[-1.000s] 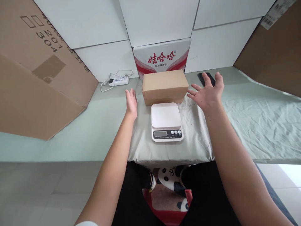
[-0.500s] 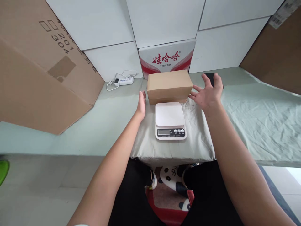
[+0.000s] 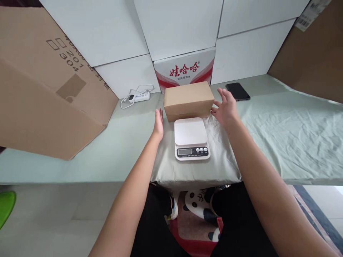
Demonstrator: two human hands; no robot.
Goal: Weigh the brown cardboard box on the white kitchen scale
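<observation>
A plain brown cardboard box (image 3: 189, 101) lies lengthwise on the cloth-covered table, just behind a white kitchen scale (image 3: 190, 132). The scale's dark panel with display and buttons faces me, and nothing rests on its platform. My left hand (image 3: 159, 123) is upright beside the box's left end, its fingers straight and a narrow gap between them and the cardboard. At the right end, my right hand (image 3: 225, 108) has its fingers spread; the fingertips are close to the box's side, and I cannot tell whether they touch it.
Behind the box stands a white-and-red printed carton (image 3: 184, 67) against white panels. A black phone (image 3: 238, 91) lies at the back right. A white power strip (image 3: 139, 96) with a cable sits at the back left. Large cardboard sheets (image 3: 29, 89) flank the table.
My right hand has come inward toward the box's right end, and the phone behind it is now fully visible. The view has shifted slightly; box and scale keep their places.
</observation>
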